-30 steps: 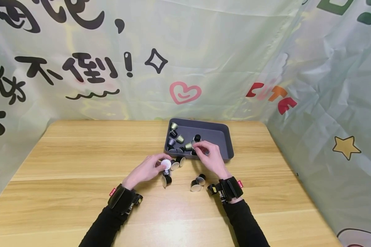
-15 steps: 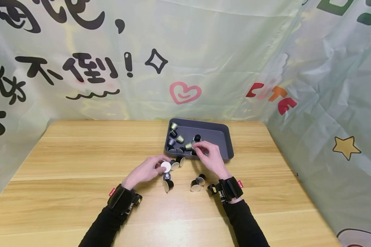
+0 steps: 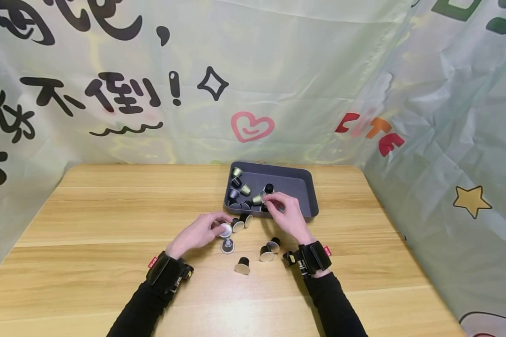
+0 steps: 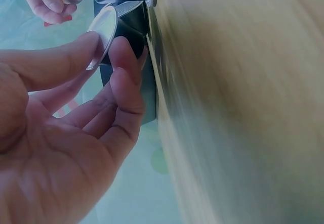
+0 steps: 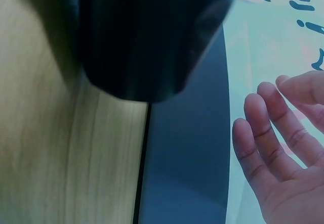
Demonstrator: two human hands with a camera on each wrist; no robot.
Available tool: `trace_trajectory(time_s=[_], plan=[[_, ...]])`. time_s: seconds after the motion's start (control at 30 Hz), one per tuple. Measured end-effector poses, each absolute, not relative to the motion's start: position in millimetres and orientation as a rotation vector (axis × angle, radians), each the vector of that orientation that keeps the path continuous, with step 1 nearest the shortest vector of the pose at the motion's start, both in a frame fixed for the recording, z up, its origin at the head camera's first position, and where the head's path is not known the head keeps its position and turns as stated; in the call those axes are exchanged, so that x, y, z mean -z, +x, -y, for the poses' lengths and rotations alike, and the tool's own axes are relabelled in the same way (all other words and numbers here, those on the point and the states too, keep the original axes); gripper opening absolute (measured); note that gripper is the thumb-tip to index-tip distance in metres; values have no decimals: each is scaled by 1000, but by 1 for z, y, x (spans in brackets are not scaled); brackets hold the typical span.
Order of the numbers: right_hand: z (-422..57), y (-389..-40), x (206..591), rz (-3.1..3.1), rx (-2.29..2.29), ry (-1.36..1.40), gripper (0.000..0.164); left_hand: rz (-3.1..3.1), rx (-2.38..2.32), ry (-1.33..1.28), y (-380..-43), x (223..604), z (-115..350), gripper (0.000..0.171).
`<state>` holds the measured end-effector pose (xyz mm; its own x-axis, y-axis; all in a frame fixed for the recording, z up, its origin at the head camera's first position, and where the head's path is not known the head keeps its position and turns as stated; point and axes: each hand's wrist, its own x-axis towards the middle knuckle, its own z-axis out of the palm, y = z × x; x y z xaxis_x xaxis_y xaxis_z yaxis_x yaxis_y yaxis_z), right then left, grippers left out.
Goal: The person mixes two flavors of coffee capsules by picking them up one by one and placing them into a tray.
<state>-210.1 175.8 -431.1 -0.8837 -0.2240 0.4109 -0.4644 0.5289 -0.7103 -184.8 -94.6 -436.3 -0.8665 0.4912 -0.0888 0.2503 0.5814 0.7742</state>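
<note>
My left hand [image 3: 200, 230] pinches a coffee capsule [image 3: 225, 230] between thumb and fingers, its pale lid facing up toward me. In the left wrist view the lid [image 4: 105, 34] and dark body of that capsule show behind my thumb. Just in front of this hand a grey capsule [image 3: 227, 246] stands lid-down on the table. Two black capsules [image 3: 237, 225] lie beside my left fingertips, against the tray's near side. My right hand [image 3: 287, 213] hovers over the dark grey tray [image 3: 295, 174], fingers loosely bent and holding nothing. A green capsule [image 3: 257, 200] is by its fingertips.
Several green, black and grey capsules lie in the tray's left half, including a purple-grey capsule [image 3: 234, 193]. On the table, a black capsule [image 3: 267, 253] and another [image 3: 274, 245] lie near my right wrist; a further capsule [image 3: 242, 265] lies closer to me. A printed cloth [image 3: 194, 140] hangs behind.
A black capsule beside my left hand has rolled toward me and to the right. The capsule in my left hand has tilted and shifted slightly lower. My right hand has stayed still.
</note>
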Motion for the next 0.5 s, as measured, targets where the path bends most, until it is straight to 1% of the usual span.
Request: trace_trajectory(time_s=[0.5], plan=[[-176, -210, 430, 2507, -1285, 569, 15, -2546, -1167, 565, -186, 435, 94, 29]])
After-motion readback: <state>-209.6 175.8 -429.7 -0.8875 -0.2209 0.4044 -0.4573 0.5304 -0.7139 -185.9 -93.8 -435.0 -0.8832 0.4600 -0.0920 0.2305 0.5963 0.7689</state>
